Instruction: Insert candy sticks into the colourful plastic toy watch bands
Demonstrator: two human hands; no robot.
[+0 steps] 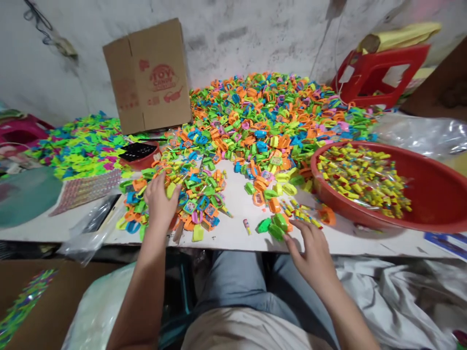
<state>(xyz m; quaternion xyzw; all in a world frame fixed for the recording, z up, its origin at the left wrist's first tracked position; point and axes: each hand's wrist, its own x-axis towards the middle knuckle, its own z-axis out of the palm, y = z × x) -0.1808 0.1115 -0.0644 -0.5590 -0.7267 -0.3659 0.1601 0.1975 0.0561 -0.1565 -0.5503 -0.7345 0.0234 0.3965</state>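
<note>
My left hand [161, 198] rests over a near pile of plastic toy watches [199, 206] in orange, green, blue and yellow. Its thumb and fingers are apart, with a yellow piece [170, 188] showing between them; I cannot tell whether they touch it. My right hand [311, 247] is open at the table's front edge, thumb and fingers spread beside a few green toy watches [278, 226]. Just past its fingertips lie several small yellow-wrapped candies [297, 210]. One single candy [247, 226] lies apart on the white table between my hands.
A large heap of toy watches [262, 116] covers the back. At right stands a red basin [434, 199] with a mass of yellow-wrapped candies [359, 180]. A cardboard box [153, 78] stands at the back left, near flat neon pieces [85, 146] and a small red bowl [144, 162].
</note>
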